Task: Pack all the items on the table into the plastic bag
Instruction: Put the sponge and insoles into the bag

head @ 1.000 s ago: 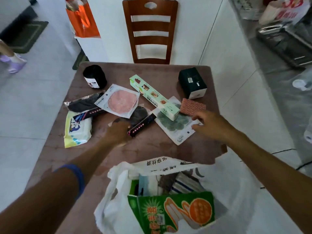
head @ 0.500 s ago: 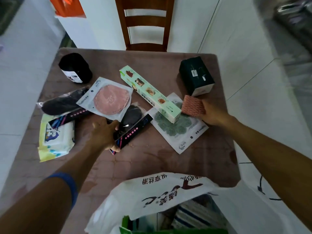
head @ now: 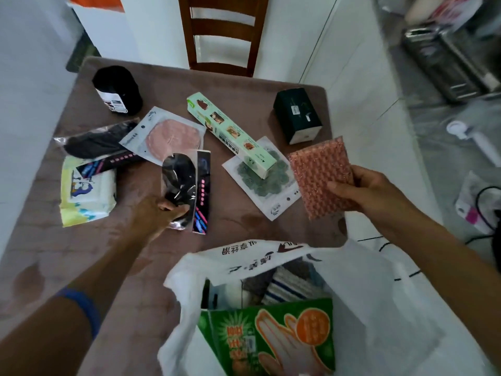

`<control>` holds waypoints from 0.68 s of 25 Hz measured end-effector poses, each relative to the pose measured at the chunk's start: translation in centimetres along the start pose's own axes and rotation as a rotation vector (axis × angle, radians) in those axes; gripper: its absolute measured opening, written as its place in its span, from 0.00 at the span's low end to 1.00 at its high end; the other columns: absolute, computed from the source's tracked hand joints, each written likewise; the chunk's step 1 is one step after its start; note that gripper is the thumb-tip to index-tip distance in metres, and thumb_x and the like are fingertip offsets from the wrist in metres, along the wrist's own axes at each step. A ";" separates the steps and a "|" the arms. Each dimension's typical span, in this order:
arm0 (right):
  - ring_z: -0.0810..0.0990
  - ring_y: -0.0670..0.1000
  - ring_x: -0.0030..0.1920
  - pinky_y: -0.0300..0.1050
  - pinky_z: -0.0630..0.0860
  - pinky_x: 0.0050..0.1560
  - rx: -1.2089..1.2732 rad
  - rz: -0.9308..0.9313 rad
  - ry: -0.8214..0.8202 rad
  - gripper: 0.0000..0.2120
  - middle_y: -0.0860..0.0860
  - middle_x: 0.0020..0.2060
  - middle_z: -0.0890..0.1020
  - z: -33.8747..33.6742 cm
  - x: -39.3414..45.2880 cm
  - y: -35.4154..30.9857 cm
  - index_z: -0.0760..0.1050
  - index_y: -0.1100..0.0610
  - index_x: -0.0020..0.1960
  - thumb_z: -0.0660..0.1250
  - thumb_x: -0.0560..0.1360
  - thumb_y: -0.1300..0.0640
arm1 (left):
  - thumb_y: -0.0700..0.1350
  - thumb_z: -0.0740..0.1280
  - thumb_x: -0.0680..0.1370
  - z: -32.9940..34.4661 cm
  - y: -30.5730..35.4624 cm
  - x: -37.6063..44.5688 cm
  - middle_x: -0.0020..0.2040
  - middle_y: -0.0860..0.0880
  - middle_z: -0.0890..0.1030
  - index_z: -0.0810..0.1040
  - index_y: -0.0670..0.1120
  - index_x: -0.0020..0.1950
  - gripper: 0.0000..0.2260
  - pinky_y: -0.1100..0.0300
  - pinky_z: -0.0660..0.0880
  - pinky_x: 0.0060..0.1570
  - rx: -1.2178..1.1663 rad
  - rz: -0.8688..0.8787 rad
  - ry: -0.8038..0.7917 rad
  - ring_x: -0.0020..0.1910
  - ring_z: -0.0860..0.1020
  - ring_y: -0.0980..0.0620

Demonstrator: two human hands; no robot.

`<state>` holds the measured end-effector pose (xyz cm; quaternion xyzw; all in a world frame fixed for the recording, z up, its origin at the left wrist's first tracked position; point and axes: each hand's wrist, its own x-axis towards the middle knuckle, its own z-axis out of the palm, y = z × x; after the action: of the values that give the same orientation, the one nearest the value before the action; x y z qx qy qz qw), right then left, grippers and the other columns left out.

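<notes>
The white plastic bag [head: 379,289] stands open at the near table edge, with a green glove pack [head: 271,337] and striped cloths inside. My left hand [head: 154,218] grips the lower end of a clear packet of black insoles [head: 180,183], lifted off the table. My right hand [head: 371,191] holds a pink scouring sponge [head: 320,175] up above the table's right side. On the brown table [head: 244,223] lie a long green box [head: 230,131], a green-pad packet [head: 260,183], a pink-pad packet [head: 170,137], a dark green box [head: 298,115], a black roll [head: 119,90], a second insole packet [head: 95,142] and a wipes pack [head: 86,191].
A wooden chair [head: 225,33] stands at the table's far side. White tiled floor surrounds the table. A metal rack [head: 447,58] and other household items sit on the floor at the right. A black cable [head: 485,213] runs near the right edge.
My left hand has picked up the insole packet and turned it upright. My right hand has lifted the pink sponge off the table and drawn it nearer to the bag.
</notes>
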<state>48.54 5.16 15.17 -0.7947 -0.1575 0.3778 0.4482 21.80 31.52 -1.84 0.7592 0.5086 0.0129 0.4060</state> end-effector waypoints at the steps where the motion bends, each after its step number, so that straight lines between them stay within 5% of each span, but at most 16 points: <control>1: 0.85 0.52 0.51 0.47 0.81 0.52 0.060 -0.037 -0.017 0.12 0.51 0.51 0.86 -0.4 -3.0 -1.2 0.80 0.52 0.56 0.71 0.72 0.59 | 0.42 0.76 0.70 0.2 -0.2 -1.1 0.35 0.44 0.83 0.84 0.40 0.38 0.06 0.69 0.72 0.36 -0.036 -0.004 0.034 0.35 0.82 0.54; 2: 0.85 0.51 0.50 0.44 0.82 0.49 0.116 -0.088 -0.042 0.12 0.50 0.50 0.87 -0.8 -6.0 -2.4 0.81 0.52 0.54 0.71 0.70 0.59 | 0.38 0.74 0.71 0.0 -0.2 -2.4 0.39 0.43 0.84 0.84 0.40 0.39 0.01 0.67 0.74 0.40 -0.075 -0.009 0.071 0.38 0.81 0.48; 6: 0.85 0.46 0.46 0.39 0.81 0.44 0.120 -0.212 -0.111 0.13 0.48 0.46 0.87 0.3 -14.6 -3.8 0.82 0.50 0.49 0.74 0.65 0.57 | 0.33 0.68 0.73 -3.3 1.7 -8.2 0.42 0.43 0.83 0.80 0.52 0.36 0.14 0.50 0.80 0.50 -0.423 -0.139 0.145 0.41 0.81 0.44; 9: 0.83 0.46 0.48 0.48 0.81 0.50 -0.425 -0.105 -0.355 0.14 0.45 0.48 0.85 4.8 -16.4 -0.7 0.78 0.49 0.55 0.74 0.70 0.56 | 0.30 0.68 0.74 -6.8 3.7 -12.6 0.40 0.44 0.83 0.80 0.49 0.36 0.14 0.57 0.80 0.44 -0.570 -0.048 0.193 0.41 0.80 0.47; 11: 0.79 0.46 0.57 0.48 0.77 0.59 -0.683 -0.115 -0.390 0.26 0.40 0.58 0.78 7.4 -16.4 1.0 0.70 0.45 0.65 0.74 0.69 0.47 | 0.29 0.68 0.73 -9.5 5.4 -15.6 0.36 0.48 0.83 0.80 0.46 0.36 0.13 0.60 0.81 0.43 -0.679 0.104 0.162 0.41 0.80 0.48; 14: 0.78 0.45 0.61 0.48 0.77 0.61 -0.134 -0.121 -0.239 0.30 0.38 0.60 0.77 8.6 -16.6 -0.2 0.67 0.38 0.65 0.76 0.67 0.46 | 0.32 0.70 0.73 -12.0 8.2 -19.4 0.37 0.46 0.82 0.78 0.48 0.33 0.13 0.55 0.81 0.42 -0.711 0.366 0.038 0.41 0.81 0.47; 17: 0.85 0.48 0.49 0.45 0.82 0.50 0.512 -0.040 -0.320 0.24 0.48 0.51 0.84 8.8 -16.8 -2.7 0.73 0.52 0.64 0.75 0.69 0.56 | 0.41 0.73 0.70 -10.9 11.5 -22.7 0.39 0.40 0.79 0.75 0.46 0.36 0.07 0.44 0.79 0.40 -0.487 0.630 -0.084 0.41 0.79 0.39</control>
<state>31.08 1.92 22.38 -0.5832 -0.1413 0.5167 0.6107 14.94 18.59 21.62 0.7593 0.2157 0.2259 0.5709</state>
